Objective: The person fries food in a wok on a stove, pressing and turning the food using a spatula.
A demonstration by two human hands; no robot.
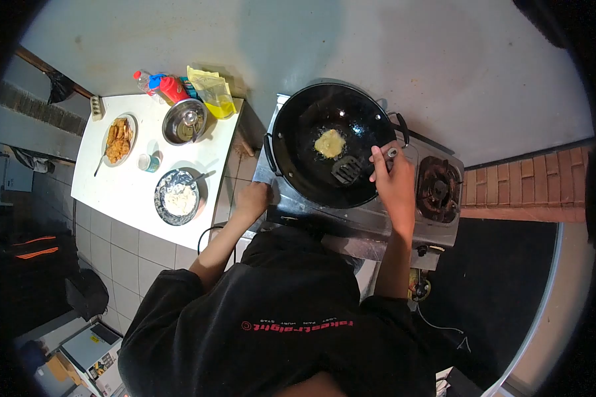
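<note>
My right hand (394, 175) grips the handle of a black slotted spatula (346, 171) over the near right side of a large black wok (298, 165). The spatula's blade is down inside the wok, just below a pale yellow piece of frying food (330, 143) with small bubbles round it. My left hand (253, 200) is closed in a fist by the left front edge of the gas stove (298, 200), and nothing shows in it. The wok sits on the stove's left side with a loop handle at each side.
A white table (119, 192) at left holds a plate of fried food (132, 135), a steel bowl (167, 126), a dark bowl of white batter (180, 200), a cup (147, 163), bottles (173, 90) and a yellow packet (213, 92). A bare burner (438, 190) is at right.
</note>
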